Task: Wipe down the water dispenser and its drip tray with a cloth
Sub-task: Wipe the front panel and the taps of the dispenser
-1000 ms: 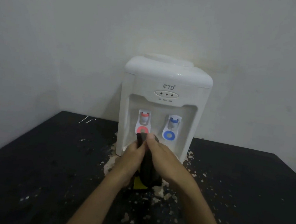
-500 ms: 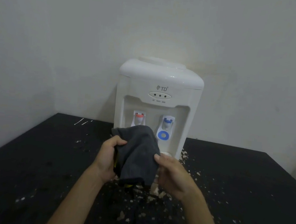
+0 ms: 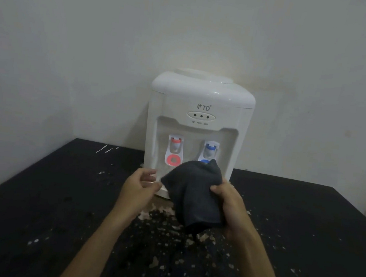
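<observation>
The left hand (image 3: 138,185) had let go of the grey cloth (image 3: 191,195), hanging loosely curled at its 9 o'clock; the right hand (image 3: 227,201) alone gripped it at the water dispenser's (image 3: 202,95) 6 o'clock.

The water dispenser (image 3: 199,122) is smooth, glossy white plastic. The cloth (image 3: 194,196) is soft, matt dark grey fabric. The worktop (image 3: 35,201) is matt black, flaked with pale patches.
</observation>
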`<state>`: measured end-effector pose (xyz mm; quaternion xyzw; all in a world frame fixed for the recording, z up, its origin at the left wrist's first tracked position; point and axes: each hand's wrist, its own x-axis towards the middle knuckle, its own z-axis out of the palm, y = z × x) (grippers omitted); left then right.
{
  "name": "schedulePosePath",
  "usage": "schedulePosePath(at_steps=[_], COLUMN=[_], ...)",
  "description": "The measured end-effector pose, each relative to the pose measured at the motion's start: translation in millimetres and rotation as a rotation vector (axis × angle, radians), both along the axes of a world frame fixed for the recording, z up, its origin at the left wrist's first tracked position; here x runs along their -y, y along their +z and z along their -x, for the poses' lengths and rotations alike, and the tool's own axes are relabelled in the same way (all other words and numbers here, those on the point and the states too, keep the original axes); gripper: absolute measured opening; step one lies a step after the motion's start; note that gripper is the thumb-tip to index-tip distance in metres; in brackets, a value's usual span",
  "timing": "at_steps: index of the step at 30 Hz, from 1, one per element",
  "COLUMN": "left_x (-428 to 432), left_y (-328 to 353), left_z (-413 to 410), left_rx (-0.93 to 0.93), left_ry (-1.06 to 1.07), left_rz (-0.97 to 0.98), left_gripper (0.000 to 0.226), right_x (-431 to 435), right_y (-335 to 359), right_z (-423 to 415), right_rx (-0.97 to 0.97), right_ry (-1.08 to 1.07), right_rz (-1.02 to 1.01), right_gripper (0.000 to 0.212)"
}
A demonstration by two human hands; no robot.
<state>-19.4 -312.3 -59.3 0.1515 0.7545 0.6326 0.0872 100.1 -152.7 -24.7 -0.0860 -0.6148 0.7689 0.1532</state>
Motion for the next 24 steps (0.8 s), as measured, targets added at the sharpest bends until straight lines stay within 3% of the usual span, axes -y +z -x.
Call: schedulePosePath(at_steps=[2, 6, 9, 11, 14, 16, 19, 22, 24], left_x=[-4.4, -17.4, -20.2, -19.7, -15.1, -14.6, -15.7, -15.5, -15.1], left_y=[2.1, 6.0, 2.7, -2.1, -10.5, -14.0, -16.8, -17.1, -17.8], left_z=[-10.2, -33.1, -38.9, -36.7, -30.8, -29.8, -31.5, -32.8, -31.9], left_rx=[-0.097, 0.305, 0.419, 0.444, 0.582, 0.584, 0.579, 0.568, 0.572], left_ry=[0.030, -0.319, -0.317, -0.229, -0.177, -0.143, -0.139, -0.151, -0.162], left_rz=[0.041, -0.333, -0.492, -0.437, -0.460, -0.489, -0.510, -0.531, -0.550], left_gripper=[0.018, 0.057, 0.048, 0.041, 0.044, 0.045, 0.046, 0.041, 0.039], right_x=[3.9, 17.0, 26.9, 27.3, 18.8, 12.1, 12.9, 15.7, 13.3], right_y=[1.3, -9.8, -18.8, -17.8, -21.2, -26.2, -28.3, -27.4, -30.9], right_z=[1.6, 10.6, 13.9, 12.2, 12.6, 14.3, 14.8, 13.4, 12.7], right_rx=[0.001, -0.031, -0.052, -0.070, -0.037, 0.046, 0.234, 0.326, 0.314], right_ry=[-0.029, -0.065, 0.051, 0.026, -0.306, -0.418, -0.282, -0.137, -0.085], right_rz=[-0.172, -0.628, -0.850, -0.756, -0.541, -0.480, -0.345, 0.065, 0.208], right_gripper=[0.025, 0.009, 0.021, 0.025, 0.025, 0.025, 0.032, 0.014, 0.017])
